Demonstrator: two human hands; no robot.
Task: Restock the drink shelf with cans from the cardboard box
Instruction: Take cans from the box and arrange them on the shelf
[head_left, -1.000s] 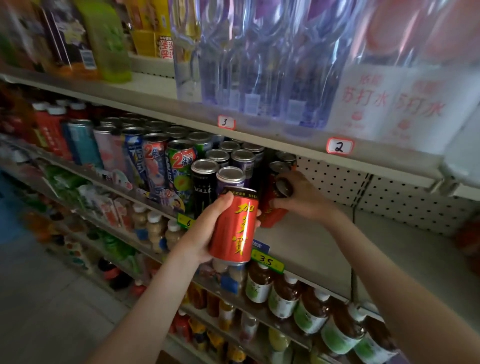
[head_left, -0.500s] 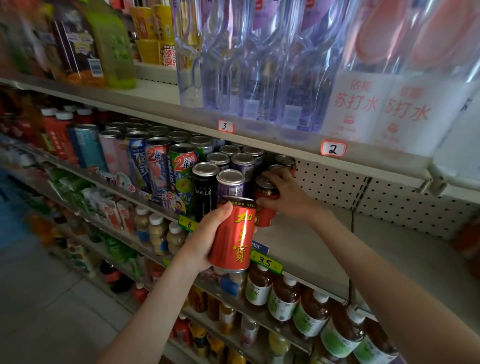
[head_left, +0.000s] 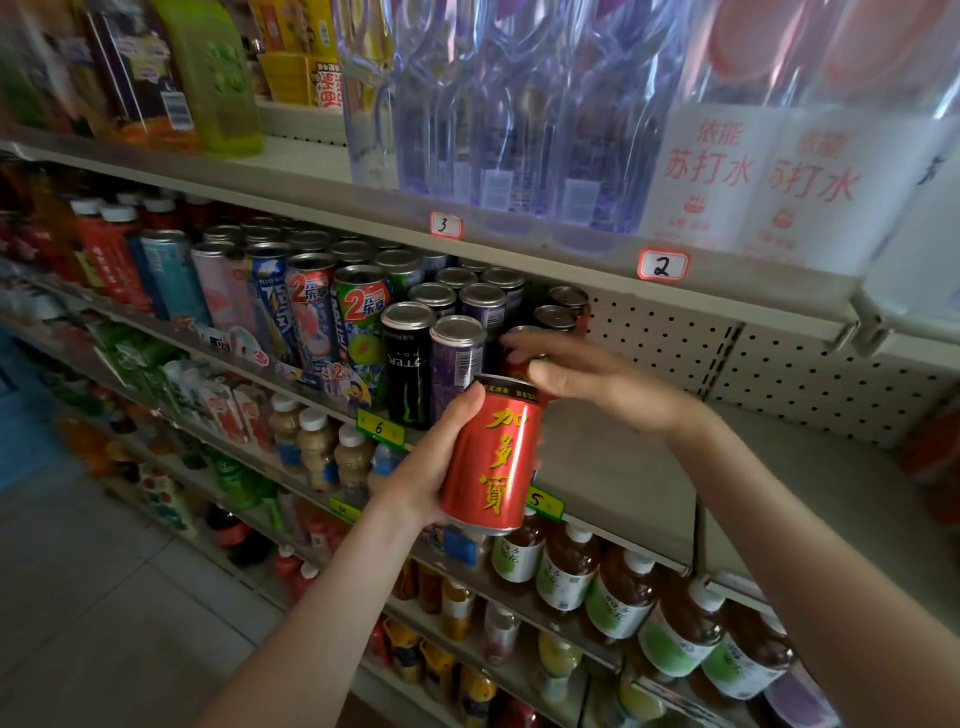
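Red aluminium can (head_left: 493, 457) with gold characters, held upright with a slight lean in the left hand (head_left: 423, 470), in front of the drink shelf (head_left: 613, 467) edge and not yet on it. Thumb lies near the top rim; fingers wrap the far side of the body, mostly hidden. Second red can (head_left: 521, 366) stands on the shelf just beside the purple can (head_left: 456, 364). Right hand (head_left: 602, 382) covers its top and grips it, fingers (head_left: 524, 340) curled over the lid, thumb at the front. Judgement: sealed cans, fairly heavy for their size, stiff but dentable if squeezed, smooth and likely slippery. A mid-body wrap is the safe hold; a top-down grip suits nudging a can into a row. Two more red cans (head_left: 556, 317) stand behind, near the pegboard back (head_left: 675, 348). Obstacles: upper shelf lip (head_left: 545, 249) gives low headroom, the right forearm crosses the likely slot, and the black can (head_left: 408, 364) and purple can crowd the left side. Cardboard box not in view.
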